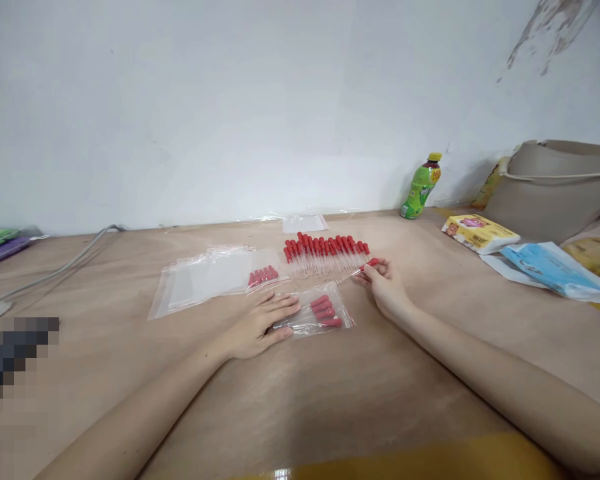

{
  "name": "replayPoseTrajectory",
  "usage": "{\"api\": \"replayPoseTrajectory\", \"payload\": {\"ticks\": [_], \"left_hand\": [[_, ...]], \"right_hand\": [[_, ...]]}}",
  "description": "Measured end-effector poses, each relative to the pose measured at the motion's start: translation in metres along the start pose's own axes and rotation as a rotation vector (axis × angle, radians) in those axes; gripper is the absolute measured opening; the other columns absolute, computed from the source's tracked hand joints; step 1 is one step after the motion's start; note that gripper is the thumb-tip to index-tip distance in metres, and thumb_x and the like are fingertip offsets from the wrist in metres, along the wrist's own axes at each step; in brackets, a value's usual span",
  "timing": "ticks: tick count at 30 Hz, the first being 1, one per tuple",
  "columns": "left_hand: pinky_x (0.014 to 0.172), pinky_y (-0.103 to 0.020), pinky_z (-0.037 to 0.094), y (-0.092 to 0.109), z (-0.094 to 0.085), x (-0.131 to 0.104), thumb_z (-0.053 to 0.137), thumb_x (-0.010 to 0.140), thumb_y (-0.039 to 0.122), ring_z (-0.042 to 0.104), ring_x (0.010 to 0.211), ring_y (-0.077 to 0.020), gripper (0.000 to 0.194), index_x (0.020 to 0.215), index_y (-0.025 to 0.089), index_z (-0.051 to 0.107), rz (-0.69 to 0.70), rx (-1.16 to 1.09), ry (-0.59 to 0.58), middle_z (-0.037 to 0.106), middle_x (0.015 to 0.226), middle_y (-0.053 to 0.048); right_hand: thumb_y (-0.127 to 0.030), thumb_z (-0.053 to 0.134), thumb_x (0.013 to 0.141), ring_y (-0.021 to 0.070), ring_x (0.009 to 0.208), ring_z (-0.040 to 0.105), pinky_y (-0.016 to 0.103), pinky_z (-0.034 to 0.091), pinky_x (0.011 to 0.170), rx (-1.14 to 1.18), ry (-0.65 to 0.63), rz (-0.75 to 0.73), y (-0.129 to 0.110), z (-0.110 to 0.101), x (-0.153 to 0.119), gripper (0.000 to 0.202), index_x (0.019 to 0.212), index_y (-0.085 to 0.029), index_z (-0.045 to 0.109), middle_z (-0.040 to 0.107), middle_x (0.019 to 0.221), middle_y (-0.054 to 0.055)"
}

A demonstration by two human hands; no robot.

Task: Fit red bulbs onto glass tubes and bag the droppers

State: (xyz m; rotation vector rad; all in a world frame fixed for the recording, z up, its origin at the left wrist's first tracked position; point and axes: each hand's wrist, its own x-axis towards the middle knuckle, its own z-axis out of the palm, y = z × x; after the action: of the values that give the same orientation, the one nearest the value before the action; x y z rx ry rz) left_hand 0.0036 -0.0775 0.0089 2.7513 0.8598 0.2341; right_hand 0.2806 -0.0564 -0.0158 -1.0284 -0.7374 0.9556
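Observation:
My left hand (pixel 265 325) lies flat with fingers spread on the left part of a clear zip bag (pixel 305 327). Inside that bag, several red-bulbed droppers (pixel 325 308) lie side by side, bulbs to the right. My right hand (pixel 384 283) pinches one dropper (pixel 369 265) by its red bulb, its thin clear tube pointing left toward the bag's far corner. Just beyond, a row of loose droppers (pixel 325 247) rests with red bulbs away from me. Left of them, another bag (pixel 263 263) with several droppers lies beside a stack of flat bags (pixel 195 283).
A green drink bottle (pixel 420 187) stands near the wall. At the right are a yellow tissue pack (pixel 480 232), a blue packet (pixel 555 267) and a grey bin (pixel 560 190). A grey cable (pixel 80 257) crosses the table's left side. More flat bags (pixel 304 223) lie by the wall.

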Motion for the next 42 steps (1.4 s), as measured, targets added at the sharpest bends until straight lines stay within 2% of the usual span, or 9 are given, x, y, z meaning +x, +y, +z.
{"api": "replayPoseTrajectory", "payload": {"ticks": [9,12,15,19,21,25,31,36,42], "left_hand": [[0.109,-0.042,0.01,0.001,-0.001,0.0,0.035,0.09,0.04,0.026,0.129,-0.017,0.045,0.133,0.029,0.031,-0.004,-0.006,-0.008,0.032,0.14,-0.001],[0.109,-0.042,0.01,0.001,-0.001,0.0,0.036,0.09,0.04,0.027,0.129,-0.0177,0.045,0.133,0.029,0.032,0.003,-0.005,-0.002,0.032,0.139,-0.001],[0.109,-0.043,0.01,0.002,-0.001,0.0,0.036,0.09,0.04,0.029,0.128,-0.0178,0.045,0.133,0.03,0.032,0.008,0.001,0.005,0.033,0.139,-0.001],[0.109,-0.043,0.011,0.003,-0.001,0.0,0.036,0.09,0.04,0.029,0.128,-0.0176,0.045,0.133,0.029,0.03,0.008,0.019,0.01,0.032,0.14,-0.002],[0.109,-0.043,0.011,0.004,-0.001,0.0,0.035,0.09,0.04,0.029,0.128,-0.0173,0.045,0.134,0.029,0.03,0.006,0.031,0.007,0.032,0.14,-0.002],[0.109,-0.043,0.011,0.004,-0.002,0.0,0.036,0.09,0.039,0.029,0.128,-0.0176,0.046,0.134,0.028,0.028,0.018,0.033,0.015,0.033,0.14,-0.002],[0.109,-0.043,0.011,0.003,0.0,0.0,0.035,0.09,0.038,0.032,0.127,-0.0174,0.048,0.135,0.027,0.025,0.032,0.027,0.029,0.036,0.138,-0.002],[0.109,-0.043,0.012,0.004,0.0,0.0,0.035,0.09,0.039,0.031,0.127,-0.0177,0.049,0.136,0.026,0.024,0.019,0.041,0.031,0.036,0.138,-0.001],[0.109,-0.044,0.013,0.007,-0.002,0.0,0.034,0.09,0.039,0.03,0.128,-0.0185,0.047,0.136,0.029,0.025,0.016,0.036,0.014,0.034,0.139,-0.001]], "right_hand": [[-0.016,0.063,0.062,0.008,0.056,0.059,0.026,0.055,0.064,0.059,0.025,0.084,-0.003,0.003,-0.009,0.033,0.079,-0.022,0.036,0.052,0.064,-0.009],[-0.015,0.064,0.062,0.0085,0.058,0.06,0.026,0.054,0.065,0.077,-0.017,0.119,0.0,0.005,-0.014,0.032,0.077,-0.022,0.036,0.054,0.063,-0.008],[-0.019,0.067,0.061,0.0097,0.062,0.061,0.026,0.053,0.067,0.035,-0.156,0.175,0.001,0.009,-0.019,0.032,0.076,-0.022,0.039,0.057,0.063,-0.007],[-0.026,0.071,0.058,0.0094,0.064,0.06,0.026,0.049,0.068,-0.152,-0.318,0.206,-0.001,0.005,-0.017,0.031,0.077,-0.019,0.047,0.062,0.069,-0.002],[-0.03,0.071,0.059,0.0098,0.067,0.059,0.026,0.048,0.069,-0.269,-0.391,0.163,-0.003,-0.001,-0.012,0.029,0.076,-0.017,0.052,0.063,0.073,0.0],[-0.035,0.067,0.064,0.0111,0.069,0.057,0.027,0.045,0.069,-0.485,-0.639,0.055,-0.007,-0.011,-0.002,0.026,0.079,-0.016,0.057,0.063,0.077,0.002],[-0.033,0.06,0.071,0.0151,0.081,0.058,0.031,0.044,0.078,-0.607,-0.856,-0.176,-0.005,-0.005,0.001,0.022,0.083,-0.015,0.062,0.064,0.088,0.005],[-0.033,0.05,0.078,0.0163,0.08,0.059,0.03,0.045,0.076,-0.694,-0.833,-0.225,0.004,0.006,0.001,0.024,0.085,-0.015,0.065,0.066,0.086,0.005],[-0.038,0.048,0.077,0.0153,0.064,0.055,0.024,0.041,0.058,-0.961,-0.575,-0.241,0.011,0.015,-0.008,0.032,0.06,-0.017,0.064,0.061,0.061,0.001]]}}
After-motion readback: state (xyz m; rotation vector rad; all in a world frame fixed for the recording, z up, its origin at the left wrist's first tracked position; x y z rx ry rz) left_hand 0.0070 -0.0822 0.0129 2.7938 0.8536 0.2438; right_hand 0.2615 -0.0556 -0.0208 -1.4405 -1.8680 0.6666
